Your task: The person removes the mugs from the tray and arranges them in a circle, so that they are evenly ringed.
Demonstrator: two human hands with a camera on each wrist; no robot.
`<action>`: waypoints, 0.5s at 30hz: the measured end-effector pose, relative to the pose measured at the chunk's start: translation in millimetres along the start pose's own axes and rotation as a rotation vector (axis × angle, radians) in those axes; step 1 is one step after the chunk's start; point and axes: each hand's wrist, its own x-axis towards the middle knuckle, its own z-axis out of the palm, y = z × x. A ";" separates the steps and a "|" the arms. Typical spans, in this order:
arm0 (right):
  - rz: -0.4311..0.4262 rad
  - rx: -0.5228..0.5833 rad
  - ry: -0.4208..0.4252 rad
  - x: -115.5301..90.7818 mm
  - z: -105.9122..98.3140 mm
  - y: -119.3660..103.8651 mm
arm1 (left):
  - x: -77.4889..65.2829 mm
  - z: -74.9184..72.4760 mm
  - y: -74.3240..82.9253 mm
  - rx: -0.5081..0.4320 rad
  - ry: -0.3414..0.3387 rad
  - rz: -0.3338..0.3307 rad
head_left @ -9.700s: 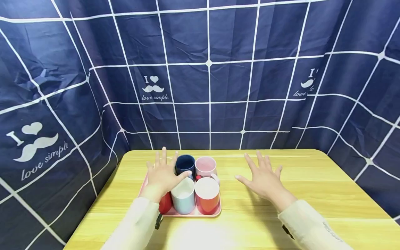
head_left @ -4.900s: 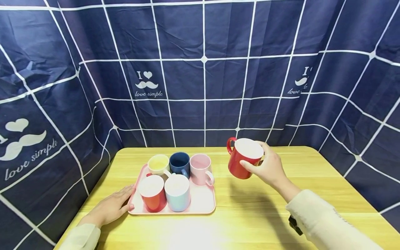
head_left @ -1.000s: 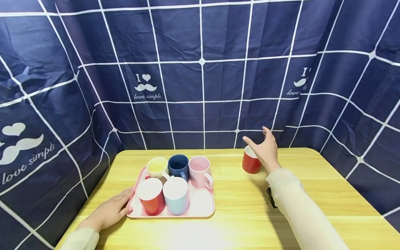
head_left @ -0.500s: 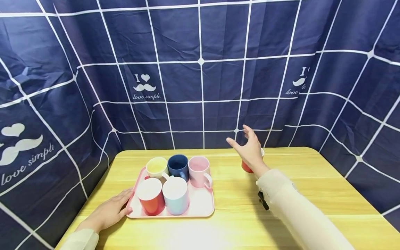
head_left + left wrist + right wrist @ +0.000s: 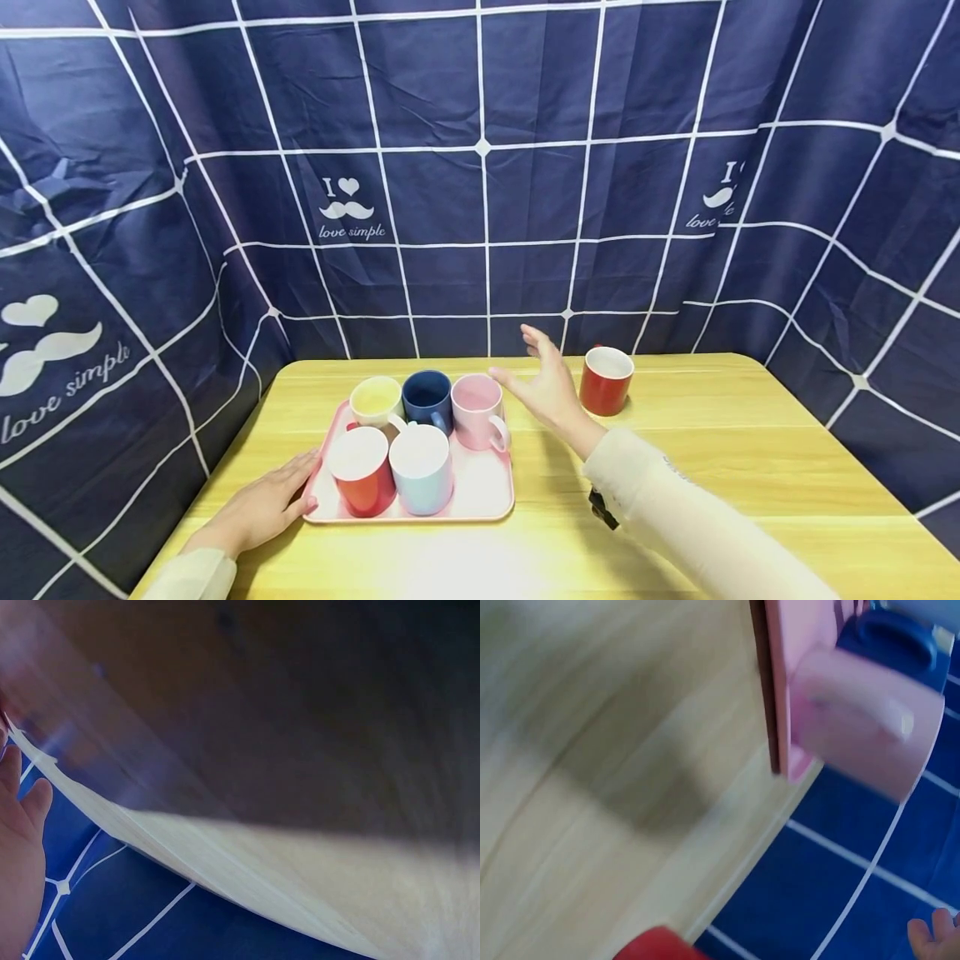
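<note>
My left hand (image 5: 258,508) rests against the left edge of a pink tray (image 5: 480,496), fingers extended. Just right of the tray, my right hand (image 5: 551,392) hangs in the air with thumb and fingers spread and nothing held, close to a pink mug (image 5: 477,412). Also on the tray stand a yellow-lined mug (image 5: 377,404), a navy mug (image 5: 429,400), a red mug with a white inside (image 5: 365,479) and a pale blue mug (image 5: 423,475). Behind the right hand a dark red mug (image 5: 606,383) stands upright on the table. In the right wrist view the pink mug (image 5: 870,720) shows its handle.
The wooden table (image 5: 720,500) runs beneath everything, with rounded far corners. A navy curtain with white grid lines (image 5: 540,192) hangs behind and along both sides, close to the table's far edge.
The dark red mug came off the tray in my right hand and was set down at the back right. My right hand then moved left to the pink mug. The left hand stays at the tray.
</note>
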 end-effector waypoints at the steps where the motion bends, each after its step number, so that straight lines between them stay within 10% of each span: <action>1: -0.004 0.005 -0.010 -2.8 2.8 -1.8 | -0.1 0.0 0.1 0.003 0.002 0.000; 15: 0.022 0.013 -0.140 -37.1 39.6 -22.3 | -0.5 0.7 0.6 0.006 0.009 -0.003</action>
